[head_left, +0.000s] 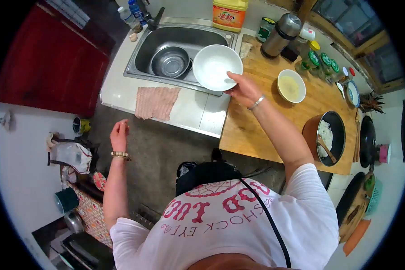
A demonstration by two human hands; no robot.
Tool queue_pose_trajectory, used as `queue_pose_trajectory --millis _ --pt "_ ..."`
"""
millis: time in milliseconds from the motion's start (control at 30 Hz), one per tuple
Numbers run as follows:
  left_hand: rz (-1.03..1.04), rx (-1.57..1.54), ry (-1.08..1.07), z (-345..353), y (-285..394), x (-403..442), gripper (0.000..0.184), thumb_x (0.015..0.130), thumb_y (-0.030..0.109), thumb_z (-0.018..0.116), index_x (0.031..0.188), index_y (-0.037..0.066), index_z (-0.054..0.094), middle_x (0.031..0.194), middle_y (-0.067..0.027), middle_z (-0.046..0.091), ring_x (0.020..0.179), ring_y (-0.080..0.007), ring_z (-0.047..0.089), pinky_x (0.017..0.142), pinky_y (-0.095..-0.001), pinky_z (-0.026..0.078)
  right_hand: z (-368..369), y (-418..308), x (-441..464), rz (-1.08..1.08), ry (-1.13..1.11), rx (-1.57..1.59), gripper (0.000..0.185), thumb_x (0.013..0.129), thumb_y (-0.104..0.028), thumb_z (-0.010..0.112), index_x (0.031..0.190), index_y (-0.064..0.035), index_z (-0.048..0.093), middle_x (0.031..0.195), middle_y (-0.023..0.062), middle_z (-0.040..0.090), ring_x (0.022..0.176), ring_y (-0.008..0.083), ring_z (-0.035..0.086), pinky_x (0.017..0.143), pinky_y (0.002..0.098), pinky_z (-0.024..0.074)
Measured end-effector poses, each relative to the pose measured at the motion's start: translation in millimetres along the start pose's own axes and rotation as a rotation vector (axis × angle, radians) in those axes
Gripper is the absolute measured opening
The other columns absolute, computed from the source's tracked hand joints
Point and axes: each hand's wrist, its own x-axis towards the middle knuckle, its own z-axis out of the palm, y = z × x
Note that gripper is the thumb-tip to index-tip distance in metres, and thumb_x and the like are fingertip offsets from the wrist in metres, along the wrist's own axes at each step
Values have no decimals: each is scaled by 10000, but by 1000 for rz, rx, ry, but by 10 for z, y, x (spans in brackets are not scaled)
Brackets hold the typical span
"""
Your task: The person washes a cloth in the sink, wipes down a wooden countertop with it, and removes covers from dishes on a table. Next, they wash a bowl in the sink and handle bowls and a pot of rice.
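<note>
A white bowl (215, 66) is in my right hand (245, 90), with the thumb over its rim and the other fingers beneath. It hangs over the right edge of the steel sink (189, 33), where a metal basin (159, 63) rests. My left hand (119, 134) is in the air left of the pink cloth (156, 103), touching nothing; its fingers are curled together. On the wooden counter (252, 130) stand a white bowl of pale yellow liquid (289, 86) and a dark pot (311, 131) holding white food and a wooden spatula.
Behind the counter are a thermos (281, 36), several green-lidded jars (314, 57) and a yellow jug (230, 13). Bottles (128, 18) stand beside the faucet (155, 19). A black lid (368, 141) leans at the right, near a cutting board (356, 207).
</note>
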Motion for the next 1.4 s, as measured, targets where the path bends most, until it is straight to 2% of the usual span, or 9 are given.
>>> queue_pose_trajectory --millis 67,333,567,633,700,900,1167,1300,1400 --pt "72 98 11 101 48 369 214 882 179 546 1050 65 616 765 9 565 667 -67 500 581 -218 414 98 55 204 41 -27 121 362 864 -196 591 1169 -46 464 1124 85 546 991 192 554 819 337 486" --pt "895 548 -132 1312 831 2771 456 775 77 564 1224 61 482 1188 -193 489 1085 -354 472 942 -402 390 445 280 703 25 -20 135 482 874 -215 577 1260 -102 311 1196 91 484 1048 209 535 870 384 476" --pt "1011 973 -114 2313 1539 4477 453 692 137 614 1115 2 526 1133 -212 525 1063 -361 491 928 -413 393 879 650 1235 0 132 329 742 830 -238 640 1347 -62 137 1232 134 446 1076 260 515 826 426 486" --pt "1272 928 131 2485 1063 5514 554 718 176 647 1208 3 456 1218 -190 492 1120 -341 471 959 -424 376 1059 692 1229 -40 131 329 707 822 -235 646 1328 -87 175 1215 134 450 1051 263 520 791 421 493" --pt "987 916 57 2559 1411 5283 559 717 138 631 1234 32 448 1230 -192 483 1140 -345 460 962 -426 379 1129 710 1266 -67 109 367 638 821 -221 640 1293 -106 227 1185 126 454 1016 255 525 750 414 500" --pt "874 882 -199 2783 1423 5509 510 732 77 594 1223 32 466 1189 -213 499 1107 -374 467 936 -433 392 1294 723 1426 -104 154 346 623 817 -249 622 1301 -127 251 1187 114 445 1005 243 518 713 410 492" --pt "1077 731 42 2837 1424 5164 466 753 60 603 1203 29 485 1148 -204 536 1064 -375 502 889 -446 415 1409 631 1544 -81 227 311 681 821 -292 619 1348 -115 225 1259 104 423 1092 250 489 785 426 483" --pt "954 605 -170 2746 1651 4750 254 821 39 472 1048 16 584 983 -208 619 904 -377 592 764 -426 467 1361 782 1887 -80 201 357 754 813 -285 635 1376 -122 160 1275 124 403 1114 273 475 782 445 489" --pt "1078 514 -210 2687 1526 4743 348 797 10 434 1111 27 583 1032 -189 622 984 -304 595 827 -384 456 1451 699 1893 -71 221 430 825 814 -308 654 1370 -67 94 1304 172 385 1128 308 481 904 475 425"
